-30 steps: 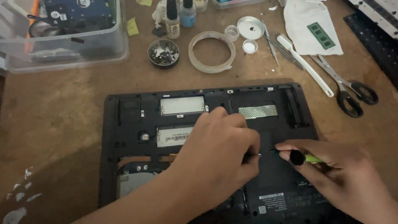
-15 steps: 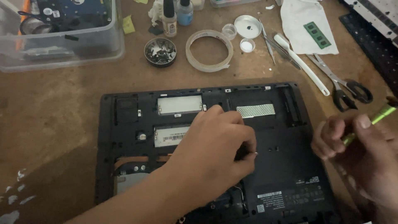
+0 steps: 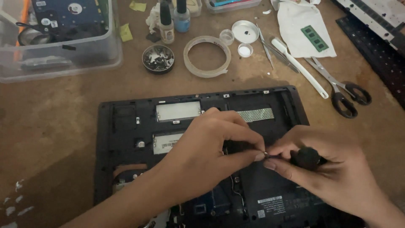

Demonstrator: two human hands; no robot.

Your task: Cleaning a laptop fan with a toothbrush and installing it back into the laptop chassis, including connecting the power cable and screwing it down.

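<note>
An opened black laptop base (image 3: 126, 126) lies bottom-up on the brown table, with silver shield plates and a mesh strip showing. My left hand (image 3: 211, 147) rests over its middle, thumb and forefinger pinched on a tiny screw (image 3: 265, 154). My right hand (image 3: 329, 169) meets it fingertip to fingertip and grips a screwdriver by its black handle knob (image 3: 306, 157). The screwdriver's tip is hidden between the fingers.
Behind the laptop lie a roll of clear tape (image 3: 207, 55), a round dish of screws (image 3: 158, 58), small bottles (image 3: 166, 21), lids, tweezers, a white stick tool (image 3: 299, 67), scissors (image 3: 344, 90) and a cloth with a green memory module (image 3: 314, 38). A clear plastic bin (image 3: 59, 42) stands far left.
My right hand swung out to the right with the screwdriver, then came back in; it now touches my left hand's fingertips over the laptop's middle. The left hand has barely moved.
</note>
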